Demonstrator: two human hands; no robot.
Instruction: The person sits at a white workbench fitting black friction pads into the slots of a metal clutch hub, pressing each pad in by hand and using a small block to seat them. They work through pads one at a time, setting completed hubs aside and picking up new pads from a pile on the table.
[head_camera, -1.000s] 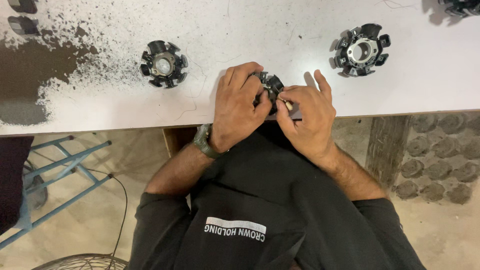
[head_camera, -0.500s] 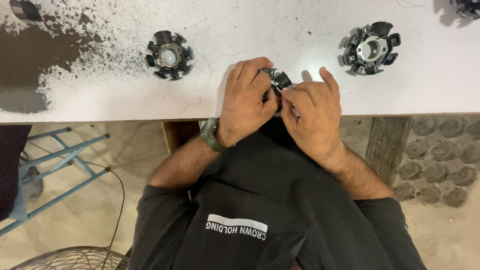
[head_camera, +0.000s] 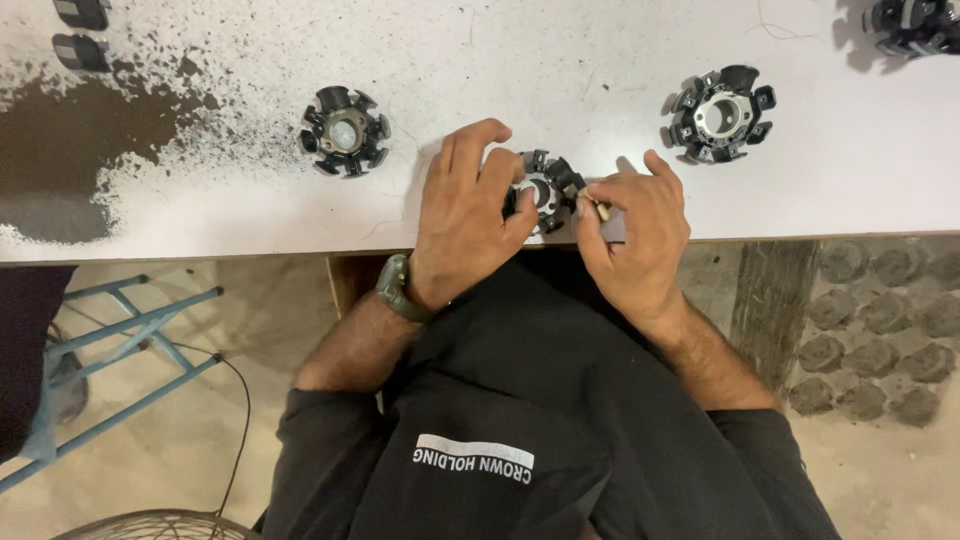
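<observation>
Stator (head_camera: 545, 190) lies flat at the table (head_camera: 250, 225) edge, between both hands: left hand (head_camera: 465, 215) grips its left side; right hand (head_camera: 635, 235) pinches a small pin (head_camera: 597, 207) at its right rim.

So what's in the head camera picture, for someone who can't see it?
Seen from above, a person's left hand and right hand hold a black round toothed part at the near edge of a white table, the right fingers pinching a small piece against it. Two similar parts lie farther back, and the left wrist wears a watch.
</observation>
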